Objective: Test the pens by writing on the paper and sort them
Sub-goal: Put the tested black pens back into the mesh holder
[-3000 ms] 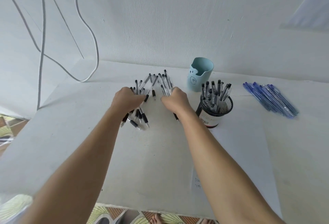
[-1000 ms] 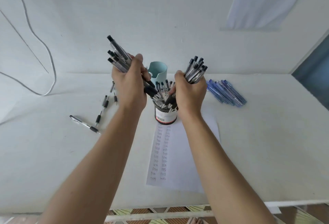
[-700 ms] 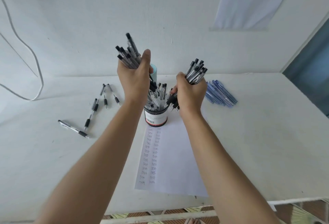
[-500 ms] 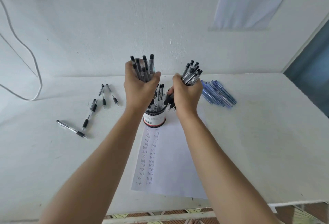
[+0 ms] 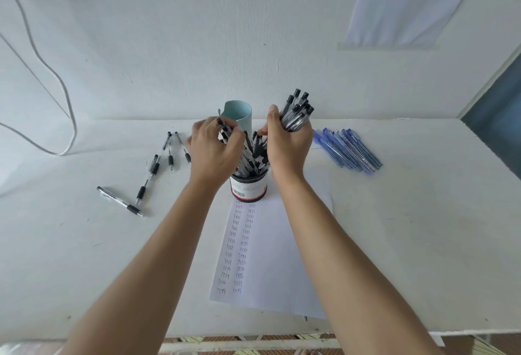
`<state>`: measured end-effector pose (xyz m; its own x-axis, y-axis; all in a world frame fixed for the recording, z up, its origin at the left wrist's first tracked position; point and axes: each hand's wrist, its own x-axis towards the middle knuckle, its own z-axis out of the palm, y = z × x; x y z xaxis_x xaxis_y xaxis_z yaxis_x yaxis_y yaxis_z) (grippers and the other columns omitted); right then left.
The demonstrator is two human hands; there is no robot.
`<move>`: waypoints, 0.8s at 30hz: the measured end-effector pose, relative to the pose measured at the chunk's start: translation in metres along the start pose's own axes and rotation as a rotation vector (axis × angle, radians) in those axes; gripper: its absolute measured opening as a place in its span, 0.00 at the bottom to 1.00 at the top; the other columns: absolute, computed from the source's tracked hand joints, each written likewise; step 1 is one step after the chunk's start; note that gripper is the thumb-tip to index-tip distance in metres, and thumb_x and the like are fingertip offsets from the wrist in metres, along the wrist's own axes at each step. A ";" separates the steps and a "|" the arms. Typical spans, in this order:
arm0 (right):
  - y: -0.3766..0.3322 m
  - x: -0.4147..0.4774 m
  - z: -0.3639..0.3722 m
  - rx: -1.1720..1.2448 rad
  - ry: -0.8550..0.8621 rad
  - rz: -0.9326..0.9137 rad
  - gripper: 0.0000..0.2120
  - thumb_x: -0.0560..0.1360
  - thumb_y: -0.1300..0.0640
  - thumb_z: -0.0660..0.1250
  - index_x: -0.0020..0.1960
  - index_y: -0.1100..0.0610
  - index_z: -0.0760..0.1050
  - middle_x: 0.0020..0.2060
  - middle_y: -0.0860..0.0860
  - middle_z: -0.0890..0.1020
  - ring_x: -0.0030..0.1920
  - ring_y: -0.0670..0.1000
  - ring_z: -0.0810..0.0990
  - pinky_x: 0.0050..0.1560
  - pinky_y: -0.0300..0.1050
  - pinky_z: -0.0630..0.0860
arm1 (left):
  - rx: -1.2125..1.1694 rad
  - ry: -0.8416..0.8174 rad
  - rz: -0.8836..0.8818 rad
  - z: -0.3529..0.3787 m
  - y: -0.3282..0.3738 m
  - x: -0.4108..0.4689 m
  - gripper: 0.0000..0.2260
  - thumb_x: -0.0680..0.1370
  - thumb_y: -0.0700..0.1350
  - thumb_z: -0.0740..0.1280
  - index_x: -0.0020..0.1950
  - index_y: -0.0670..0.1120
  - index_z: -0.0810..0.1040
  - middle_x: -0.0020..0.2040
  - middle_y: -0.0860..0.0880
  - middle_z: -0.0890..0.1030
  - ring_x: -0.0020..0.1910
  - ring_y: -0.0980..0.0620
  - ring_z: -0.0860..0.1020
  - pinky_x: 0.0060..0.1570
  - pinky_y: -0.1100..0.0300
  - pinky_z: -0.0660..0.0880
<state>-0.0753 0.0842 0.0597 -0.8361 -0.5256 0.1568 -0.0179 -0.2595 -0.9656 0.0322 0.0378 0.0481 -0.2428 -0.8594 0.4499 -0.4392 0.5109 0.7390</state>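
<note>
I am seeing my left hand gripping black pens in the mesh cup, my right hand clenching a pen bundle just above the cup's right rim.

A black mesh cup crammed with black pens stands upright at the far end of a white sheet of paper that bears two columns of handwritten "test". The right hand grips a raised bundle of black pens beside the cup. The left hand holds a handful of pens over its mouth. Several loose black pens lie on the bench to the left, and a heap of blue pens lies to the right. A pale blue cup stands behind.
</note>
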 end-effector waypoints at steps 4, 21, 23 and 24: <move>-0.001 0.000 -0.001 0.028 0.023 0.018 0.11 0.78 0.60 0.69 0.37 0.57 0.72 0.24 0.52 0.78 0.26 0.51 0.77 0.32 0.42 0.75 | -0.081 -0.209 -0.077 -0.013 -0.004 0.011 0.06 0.73 0.53 0.66 0.43 0.53 0.80 0.40 0.59 0.81 0.45 0.57 0.79 0.50 0.56 0.75; 0.008 0.008 -0.024 0.008 0.122 0.027 0.07 0.76 0.61 0.69 0.41 0.59 0.74 0.22 0.52 0.77 0.26 0.53 0.79 0.34 0.46 0.76 | -0.339 -0.421 0.049 -0.014 -0.007 0.019 0.20 0.76 0.47 0.64 0.68 0.58 0.75 0.64 0.52 0.81 0.63 0.58 0.77 0.65 0.48 0.75; 0.007 0.008 -0.026 0.000 0.122 0.032 0.06 0.76 0.61 0.68 0.41 0.61 0.74 0.22 0.51 0.77 0.26 0.52 0.79 0.33 0.45 0.75 | -0.263 -0.295 0.061 -0.011 -0.006 0.014 0.08 0.78 0.46 0.69 0.56 0.56 0.82 0.48 0.57 0.85 0.47 0.65 0.80 0.53 0.59 0.78; 0.006 0.009 -0.027 0.002 0.127 0.035 0.06 0.76 0.62 0.68 0.41 0.61 0.73 0.22 0.51 0.76 0.26 0.52 0.78 0.32 0.44 0.74 | -0.180 -0.234 0.091 -0.009 -0.006 0.012 0.02 0.78 0.48 0.71 0.49 0.53 0.84 0.42 0.59 0.83 0.41 0.67 0.78 0.46 0.67 0.75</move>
<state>-0.0973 0.0995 0.0493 -0.8988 -0.4280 0.0950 0.0140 -0.2446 -0.9695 0.0393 0.0243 0.0533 -0.4759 -0.7801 0.4062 -0.2513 0.5632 0.7872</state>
